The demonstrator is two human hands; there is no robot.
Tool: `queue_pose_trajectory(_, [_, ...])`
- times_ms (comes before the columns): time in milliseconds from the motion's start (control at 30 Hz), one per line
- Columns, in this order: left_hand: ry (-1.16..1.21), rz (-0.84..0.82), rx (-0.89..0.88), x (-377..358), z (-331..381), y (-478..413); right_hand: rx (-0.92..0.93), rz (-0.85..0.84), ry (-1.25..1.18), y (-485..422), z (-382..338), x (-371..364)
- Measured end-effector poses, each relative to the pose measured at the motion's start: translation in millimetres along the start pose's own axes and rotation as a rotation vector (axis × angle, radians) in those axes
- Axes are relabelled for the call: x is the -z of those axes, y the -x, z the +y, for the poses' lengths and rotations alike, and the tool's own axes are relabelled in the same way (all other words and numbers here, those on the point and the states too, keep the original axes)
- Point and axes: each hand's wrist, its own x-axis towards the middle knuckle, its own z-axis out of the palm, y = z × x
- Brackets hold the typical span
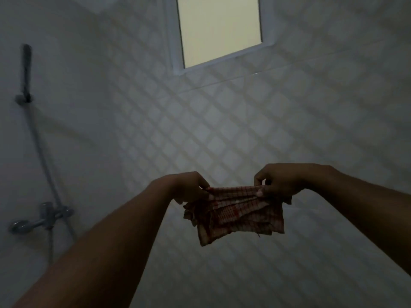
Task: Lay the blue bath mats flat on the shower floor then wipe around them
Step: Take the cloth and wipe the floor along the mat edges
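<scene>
**Cloth held up between both hands, mats and floor out of sight**

The fingers of the left hand (pixel 189 188) are pinched shut on the upper left edge of a red-and-white checked cloth (pixel 233 214), thumb in front and fingertips behind. The right hand (pixel 273 183) does the same at the upper right edge, its thumb pressed on the fabric. The top edge runs fairly straight between the two grips, while the rest hangs in loose, bunched folds with a frayed lower hem.

Both forearms reach up and forward in front of a tiled wall (pixel 222 130). Above is a small pale window (pixel 219 30); far to the left hang a shower head (pixel 27 72) on its bracket, a hose (pixel 44 156) and a tap (pixel 42 218).

The blue bath mats are nowhere in view, and neither is the shower floor, so I cannot tell whether the mats lie flat yet.

Risks, as I judge them: the room is dim and the picture blurred, so patches of floor beside the mats could be missed. The cloth is bunched, so it may wipe with only a narrow strip. A light pinch grip could let one corner slip. Wiping close to a mat could drag or fold its edge.

No brand, label or writing can be read anywhere
</scene>
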Motion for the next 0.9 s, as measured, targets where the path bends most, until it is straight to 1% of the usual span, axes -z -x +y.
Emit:
queue_pose_trajectory(100, [0.017, -0.046, -0.151, -4, 32, -35, -0.148, 0.037, -0.001, 25, 28, 9])
queue_pose_trajectory(233, [0.024, -0.104, -0.405, -15, 79, -78, -0.403, 0.081, -0.016, 71, 53, 18])
queue_pose_trajectory(333, [0.008, -0.142, -0.611, -29, 122, -95, -0.601, 0.102, -0.01, 117, 56, 18])
queue_pose_trajectory(433, [0.02, -0.211, -0.8, -50, 173, -92, -0.787, 0.131, 0.007, 177, 48, 15])
queue_pose_trajectory(533, [0.034, -0.282, -0.989, -72, 233, -65, -0.985, 0.168, 0.049, 248, 33, 8])
queue_pose_trajectory(633, [0.045, -0.35, -1.197, -94, 292, -15, -1.198, 0.178, 0.109, 325, 7, 0])
queue_pose_trajectory(767, [0.045, -0.426, -1.446, -115, 360, 70, -1.427, 0.208, 0.167, 421, -55, -9])
queue_pose_trajectory(900, [0.106, -0.455, -1.618, -121, 412, 161, -1.609, 0.281, 0.197, 501, -128, -12])
